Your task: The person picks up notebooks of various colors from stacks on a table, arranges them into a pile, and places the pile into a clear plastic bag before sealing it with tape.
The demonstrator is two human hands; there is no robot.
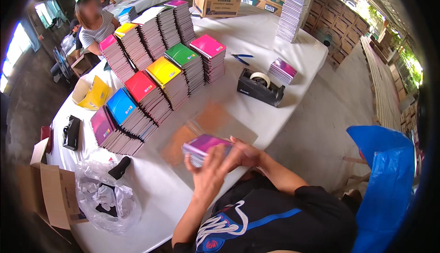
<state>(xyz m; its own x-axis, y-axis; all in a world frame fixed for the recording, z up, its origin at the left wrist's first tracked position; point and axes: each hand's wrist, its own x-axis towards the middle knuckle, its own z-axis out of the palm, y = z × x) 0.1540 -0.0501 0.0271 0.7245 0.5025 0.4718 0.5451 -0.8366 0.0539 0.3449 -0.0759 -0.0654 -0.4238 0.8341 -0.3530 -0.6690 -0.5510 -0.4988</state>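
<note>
Low over the table edge in front of me, both hands hold a small stack of purple-covered notebooks [206,143]. My left hand [210,173] reaches across its near side, fingers bent and pressed against it. My right hand [245,154] is closed around the right end, with part of its fingers hidden. Beneath the stack a smeared orange-brown patch [181,138] and a see-through sheet [240,129] lie on the table. To the right, a black tape dispenser [260,90] carries a whitish roll, and a similar small purple stack [283,71] sits beside it.
Tall rows of spiral notebooks [151,88] in several colours stand left of centre. Blue-handled pliers [241,58] lie behind the dispenser. A clear plastic bag [107,198], a black stapler-like tool [71,133] and an open carton [57,191] are at left. Another person [94,26] is beyond the rows.
</note>
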